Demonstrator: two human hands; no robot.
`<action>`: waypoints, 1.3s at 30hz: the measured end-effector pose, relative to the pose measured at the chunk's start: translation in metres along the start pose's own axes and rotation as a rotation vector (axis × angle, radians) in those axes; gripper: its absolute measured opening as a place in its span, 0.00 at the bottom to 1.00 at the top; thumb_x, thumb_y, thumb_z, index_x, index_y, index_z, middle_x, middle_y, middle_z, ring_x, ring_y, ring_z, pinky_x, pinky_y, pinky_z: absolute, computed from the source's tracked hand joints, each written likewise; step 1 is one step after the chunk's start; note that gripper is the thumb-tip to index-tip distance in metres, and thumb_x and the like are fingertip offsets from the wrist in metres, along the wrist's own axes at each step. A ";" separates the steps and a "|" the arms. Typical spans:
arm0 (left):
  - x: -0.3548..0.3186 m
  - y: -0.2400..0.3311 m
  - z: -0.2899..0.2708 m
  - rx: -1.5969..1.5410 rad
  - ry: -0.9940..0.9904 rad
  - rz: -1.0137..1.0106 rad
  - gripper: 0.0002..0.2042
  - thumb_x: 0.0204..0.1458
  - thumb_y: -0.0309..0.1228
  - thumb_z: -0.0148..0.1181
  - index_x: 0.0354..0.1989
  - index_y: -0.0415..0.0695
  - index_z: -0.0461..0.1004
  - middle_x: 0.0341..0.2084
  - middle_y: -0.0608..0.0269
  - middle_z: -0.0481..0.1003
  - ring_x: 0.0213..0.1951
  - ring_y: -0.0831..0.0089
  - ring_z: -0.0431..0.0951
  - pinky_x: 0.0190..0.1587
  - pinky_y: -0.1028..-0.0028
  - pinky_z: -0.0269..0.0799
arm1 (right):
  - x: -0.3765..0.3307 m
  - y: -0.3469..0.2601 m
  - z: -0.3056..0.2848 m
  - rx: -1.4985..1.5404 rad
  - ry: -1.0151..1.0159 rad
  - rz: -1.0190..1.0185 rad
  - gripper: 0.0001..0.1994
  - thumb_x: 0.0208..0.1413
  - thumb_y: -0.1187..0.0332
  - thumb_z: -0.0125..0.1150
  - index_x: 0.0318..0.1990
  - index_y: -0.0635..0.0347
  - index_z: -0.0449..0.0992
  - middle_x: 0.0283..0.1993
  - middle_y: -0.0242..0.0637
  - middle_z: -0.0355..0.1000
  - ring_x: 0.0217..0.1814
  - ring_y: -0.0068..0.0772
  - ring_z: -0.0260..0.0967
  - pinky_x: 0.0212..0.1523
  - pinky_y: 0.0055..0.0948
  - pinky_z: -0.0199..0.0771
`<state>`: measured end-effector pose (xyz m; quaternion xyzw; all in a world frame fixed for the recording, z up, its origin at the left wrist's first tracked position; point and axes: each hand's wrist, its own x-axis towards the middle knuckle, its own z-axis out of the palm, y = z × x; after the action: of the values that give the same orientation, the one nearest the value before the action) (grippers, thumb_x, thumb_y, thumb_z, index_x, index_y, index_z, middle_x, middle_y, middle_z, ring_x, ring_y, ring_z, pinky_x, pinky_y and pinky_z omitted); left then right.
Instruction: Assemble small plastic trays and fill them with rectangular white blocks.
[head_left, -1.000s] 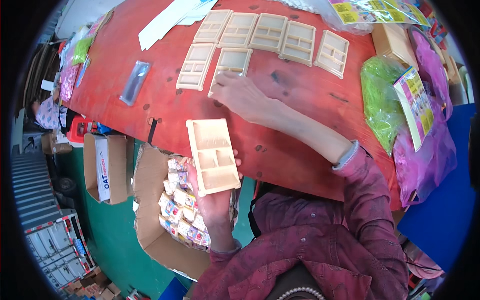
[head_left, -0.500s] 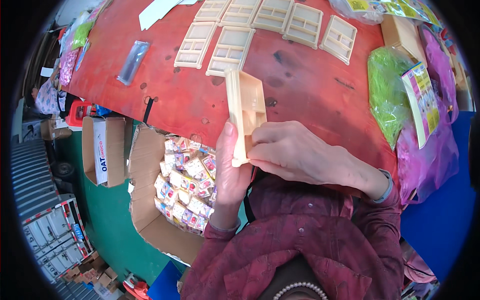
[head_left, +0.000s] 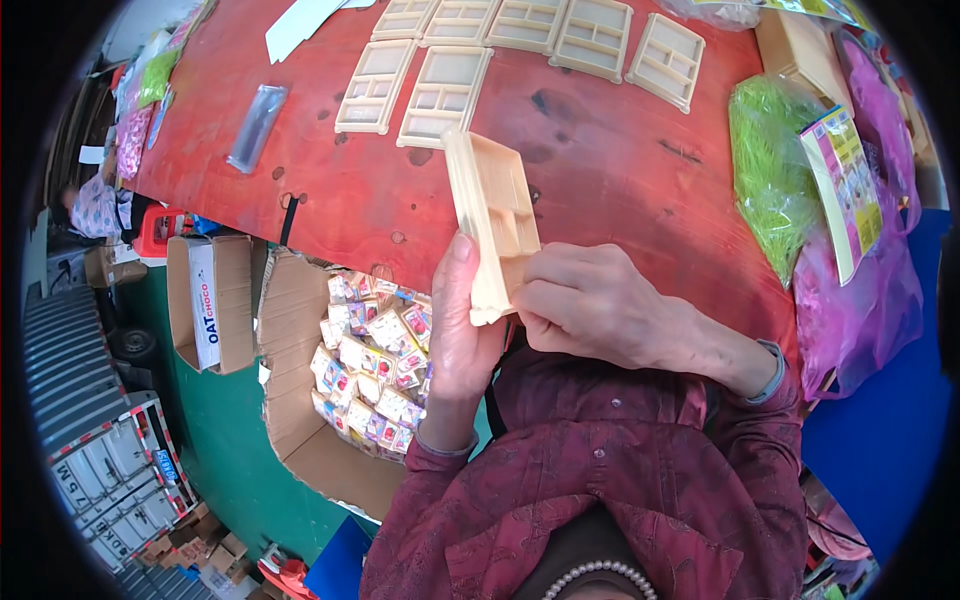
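My left hand (head_left: 466, 305) is closed around the left side of a cream plastic compartment tray (head_left: 490, 205). The tray stands tilted on its side above the table's near edge, its divided inside facing right. At the tray's near right edge, my right hand (head_left: 590, 305) is closed with the fingers curled in. Its fingertips are hidden, so what they pinch cannot be made out. Beyond the held tray, several similar cream trays (head_left: 440, 95) lie flat in rows on the red table (head_left: 330, 190).
A cardboard box (head_left: 290, 400) full of small printed packs (head_left: 370, 370) stands below the table's left edge. A clear plastic piece (head_left: 257, 128) lies far left on the table. Bags of green shreds (head_left: 770, 170), a printed card (head_left: 843, 190) and purple plastic bags (head_left: 850, 320) crowd the right side.
The tray's open face has turned further toward me. My right hand has shifted slightly right, its fingers moving from inside the tray to its edge. The view has shifted a little.
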<state>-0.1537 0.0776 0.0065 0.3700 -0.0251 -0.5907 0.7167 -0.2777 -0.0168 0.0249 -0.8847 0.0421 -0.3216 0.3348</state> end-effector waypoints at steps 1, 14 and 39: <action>0.001 0.001 0.001 0.000 -0.006 -0.001 0.25 0.60 0.47 0.47 0.58 0.43 0.63 0.50 0.59 0.71 0.51 0.69 0.71 0.55 0.66 0.66 | 0.000 0.001 -0.002 0.002 0.048 0.011 0.08 0.35 0.78 0.60 0.22 0.61 0.65 0.24 0.36 0.61 0.25 0.37 0.65 0.21 0.33 0.67; 0.002 0.013 -0.030 -0.046 0.030 -0.049 0.30 0.58 0.54 0.43 0.62 0.45 0.57 0.50 0.50 0.69 0.48 0.54 0.73 0.47 0.54 0.72 | 0.022 0.083 0.003 -0.468 -0.164 0.059 0.05 0.43 0.75 0.57 0.29 0.64 0.70 0.31 0.41 0.66 0.35 0.41 0.67 0.34 0.35 0.69; -0.002 0.015 -0.028 -0.069 0.014 -0.032 0.28 0.60 0.52 0.41 0.61 0.43 0.58 0.51 0.51 0.69 0.49 0.57 0.73 0.48 0.57 0.72 | 0.047 0.058 -0.006 -0.065 -0.217 0.224 0.07 0.48 0.72 0.59 0.33 0.65 0.73 0.36 0.45 0.68 0.38 0.45 0.69 0.33 0.38 0.70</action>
<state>-0.1292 0.0937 -0.0045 0.3496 0.0062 -0.5998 0.7197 -0.2362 -0.0790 0.0178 -0.9144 0.1146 -0.1832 0.3422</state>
